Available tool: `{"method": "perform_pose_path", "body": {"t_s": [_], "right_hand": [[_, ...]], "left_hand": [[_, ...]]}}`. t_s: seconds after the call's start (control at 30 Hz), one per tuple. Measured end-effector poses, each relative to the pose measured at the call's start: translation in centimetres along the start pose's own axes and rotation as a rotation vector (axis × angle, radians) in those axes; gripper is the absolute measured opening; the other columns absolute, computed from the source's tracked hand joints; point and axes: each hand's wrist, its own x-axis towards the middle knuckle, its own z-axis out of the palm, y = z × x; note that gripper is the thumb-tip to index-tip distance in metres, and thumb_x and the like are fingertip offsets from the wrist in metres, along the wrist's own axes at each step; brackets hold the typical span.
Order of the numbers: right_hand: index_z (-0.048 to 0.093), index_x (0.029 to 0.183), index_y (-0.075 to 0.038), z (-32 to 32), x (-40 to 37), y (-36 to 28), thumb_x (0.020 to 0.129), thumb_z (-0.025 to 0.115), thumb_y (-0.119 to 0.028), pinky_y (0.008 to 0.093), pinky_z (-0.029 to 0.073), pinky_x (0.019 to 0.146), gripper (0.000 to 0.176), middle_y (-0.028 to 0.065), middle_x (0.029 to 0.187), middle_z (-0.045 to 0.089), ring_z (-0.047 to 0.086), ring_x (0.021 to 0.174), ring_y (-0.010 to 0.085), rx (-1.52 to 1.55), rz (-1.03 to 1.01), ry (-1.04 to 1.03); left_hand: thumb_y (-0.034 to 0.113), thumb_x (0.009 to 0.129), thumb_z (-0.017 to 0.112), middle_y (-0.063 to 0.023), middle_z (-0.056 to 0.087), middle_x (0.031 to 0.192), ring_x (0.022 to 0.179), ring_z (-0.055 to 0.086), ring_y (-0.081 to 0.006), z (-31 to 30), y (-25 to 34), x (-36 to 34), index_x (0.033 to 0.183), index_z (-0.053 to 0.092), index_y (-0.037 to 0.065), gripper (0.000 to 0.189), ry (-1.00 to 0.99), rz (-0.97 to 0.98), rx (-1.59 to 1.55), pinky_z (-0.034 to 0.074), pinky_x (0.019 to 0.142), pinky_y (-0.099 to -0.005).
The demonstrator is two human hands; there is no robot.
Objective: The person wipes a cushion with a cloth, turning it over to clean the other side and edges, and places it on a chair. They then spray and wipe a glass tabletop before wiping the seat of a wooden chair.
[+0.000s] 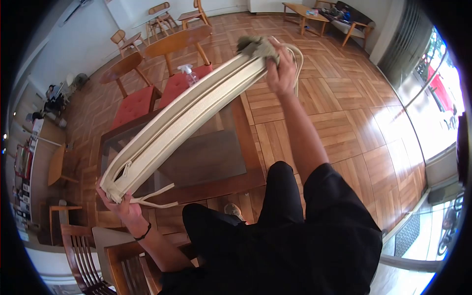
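A long cream cushion point(187, 115) with a zipper along its side is held up slantwise over a glass-topped wooden table point(255, 178). My left hand point(123, 206) grips its lower left end, close to the zipper pull, where cream straps point(160, 202) hang loose. At the upper right end, my right hand point(282, 69) is closed on a greenish-grey cloth point(258, 47), which lies against the cushion's corner. Another cream strap loops out beside my right hand.
Beyond the table stand two wooden chairs with red seats point(135, 105); a clear spray bottle point(188, 74) is on one. Slatted wooden chairs point(81, 250) are at lower left. A low table point(307, 14) and sofa point(361, 27) stand far back. A person point(51, 93) sits at far left.
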Motion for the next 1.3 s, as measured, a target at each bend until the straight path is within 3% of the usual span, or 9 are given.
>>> {"method": "perform_pose_path", "body": {"t_s": [0.23, 0.43, 0.53, 0.67, 0.83, 0.93, 1.07, 1.23, 1.3], "right_hand": [[0.061, 0.130, -0.002, 1.6, -1.5, -1.6, 0.083, 0.056, -0.010, 0.0499, 0.038, 0.109, 0.048, 0.0189, 0.139, 0.057, 0.052, 0.132, 0.0388, -0.329, -0.046, 0.065], [0.059, 0.129, 0.001, 3.2, -4.9, -15.9, 0.075, 0.057, -0.001, 0.0500, 0.039, 0.110, 0.054, 0.0178, 0.138, 0.058, 0.050, 0.134, 0.0381, 0.260, -0.201, -0.192], [0.061, 0.126, 0.000, 2.1, -3.8, -15.7, 0.073, 0.055, 0.003, 0.0481, 0.041, 0.109, 0.053, 0.0184, 0.135, 0.059, 0.053, 0.131, 0.0380, 0.352, -0.125, -0.064], [0.059, 0.130, 0.002, -4.5, 0.3, -6.3, 0.095, 0.050, -0.002, 0.0369, 0.048, 0.099, 0.036, 0.0168, 0.133, 0.061, 0.061, 0.117, 0.0245, 0.527, 0.431, 0.253], [0.054, 0.139, -0.001, -5.6, 1.9, 3.9, 0.095, 0.052, -0.005, 0.0458, 0.046, 0.105, 0.044, 0.0227, 0.145, 0.051, 0.055, 0.130, 0.0375, -0.406, 0.241, 0.371], [0.052, 0.141, -0.002, -1.1, 0.6, 3.1, 0.093, 0.053, -0.007, 0.0453, 0.040, 0.112, 0.048, 0.0229, 0.146, 0.049, 0.045, 0.137, 0.0421, 0.081, 0.567, 0.139], [0.056, 0.136, -0.006, 1.9, -1.4, -1.5, 0.076, 0.066, 0.001, 0.0488, 0.037, 0.114, 0.061, 0.0173, 0.141, 0.055, 0.045, 0.138, 0.0382, -0.035, 0.124, 0.100], [0.054, 0.139, -0.003, 2.4, -4.4, -8.3, 0.074, 0.064, -0.001, 0.0446, 0.043, 0.110, 0.066, 0.0169, 0.143, 0.055, 0.050, 0.136, 0.0346, 0.431, 0.095, -0.145], [0.057, 0.136, -0.003, 1.7, -3.7, -7.0, 0.078, 0.063, -0.001, 0.0422, 0.046, 0.106, 0.058, 0.0198, 0.139, 0.057, 0.053, 0.133, 0.0320, 0.450, 0.177, 0.056]], "left_hand": [[0.005, 0.076, 0.072, -0.0162, 0.050, 0.138, 0.128, 0.050, -0.0331, -1.2, -0.8, -0.1, 0.144, 0.037, 0.003, 0.076, -0.033, -0.002, -0.075, 0.040, 0.113, -0.0477], [0.013, 0.075, 0.077, -0.0170, 0.049, 0.136, 0.129, 0.049, -0.0331, -0.1, -0.1, -0.2, 0.142, 0.039, 0.001, 0.078, -0.005, -0.024, -0.039, 0.036, 0.115, -0.0448], [0.015, 0.075, 0.076, -0.0180, 0.049, 0.136, 0.128, 0.049, -0.0338, 0.1, 0.1, -0.3, 0.142, 0.039, 0.001, 0.078, 0.006, -0.028, -0.009, 0.036, 0.115, -0.0453], [0.012, 0.079, 0.069, -0.0193, 0.047, 0.141, 0.130, 0.048, -0.0362, -1.0, -0.4, 0.0, 0.146, 0.037, 0.002, 0.075, -0.055, 0.013, 0.061, 0.040, 0.111, -0.0505], [0.014, 0.074, 0.074, -0.0179, 0.048, 0.138, 0.129, 0.047, -0.0345, -0.4, 0.2, -0.5, 0.144, 0.038, 0.003, 0.080, 0.049, -0.061, 0.023, 0.036, 0.112, -0.0460], [0.015, 0.080, 0.071, -0.0195, 0.046, 0.142, 0.130, 0.046, -0.0341, -3.9, -1.3, 0.2, 0.149, 0.034, 0.005, 0.079, -0.052, -0.043, -0.031, 0.035, 0.113, -0.0499], [0.016, 0.087, 0.069, -0.0188, 0.048, 0.144, 0.130, 0.050, -0.0326, -6.7, -2.0, -0.4, 0.152, 0.032, 0.004, 0.076, 0.037, -0.092, -0.021, 0.037, 0.114, -0.0480], [0.018, 0.094, 0.064, -0.0179, 0.055, 0.141, 0.127, 0.055, -0.0317, -8.2, -1.9, 2.1, 0.146, 0.040, -0.003, 0.061, 0.071, -0.213, -0.057, 0.042, 0.112, -0.0465], [0.020, 0.094, 0.064, -0.0180, 0.056, 0.140, 0.128, 0.055, -0.0307, -7.4, -1.2, 2.0, 0.143, 0.045, -0.004, 0.057, 0.002, -0.208, -0.049, 0.043, 0.111, -0.0461]]}}
